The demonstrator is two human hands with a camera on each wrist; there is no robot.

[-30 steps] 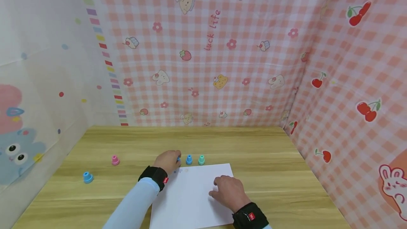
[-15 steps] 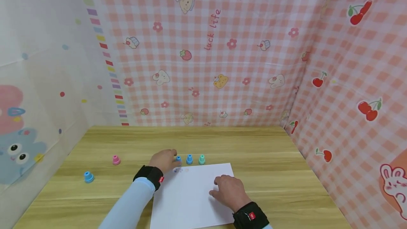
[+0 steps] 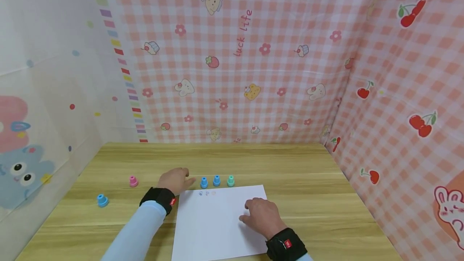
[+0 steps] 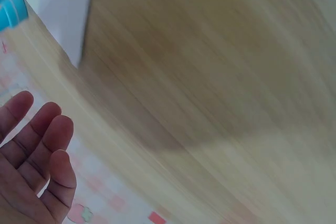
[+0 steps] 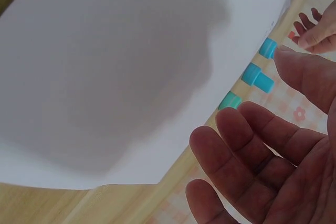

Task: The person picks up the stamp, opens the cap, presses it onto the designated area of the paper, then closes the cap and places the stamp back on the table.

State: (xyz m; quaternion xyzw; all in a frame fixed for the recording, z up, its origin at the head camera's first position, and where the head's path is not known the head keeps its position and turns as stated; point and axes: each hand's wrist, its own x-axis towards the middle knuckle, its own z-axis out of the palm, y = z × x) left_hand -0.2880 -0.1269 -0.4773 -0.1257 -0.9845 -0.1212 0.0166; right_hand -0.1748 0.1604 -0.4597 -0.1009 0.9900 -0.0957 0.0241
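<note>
Three stamps [image 3: 216,181]: stand in a row, middle of the frame, above the white paper [image 3: 217,224].
Left hand [image 3: 175,180]: has let go, slid left, fingers loose, empty.
Right hand [image 3: 262,216]: still presses the paper, fingers loosely bent.

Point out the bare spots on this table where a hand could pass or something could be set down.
Bare wood lies right of the white paper, toward the cherry-print wall, and behind the three stampers up to the back wall. A smaller gap sits between the pink stamper and the left hand. Crowded: the paper's far edge, with stampers and both hands close.
</note>
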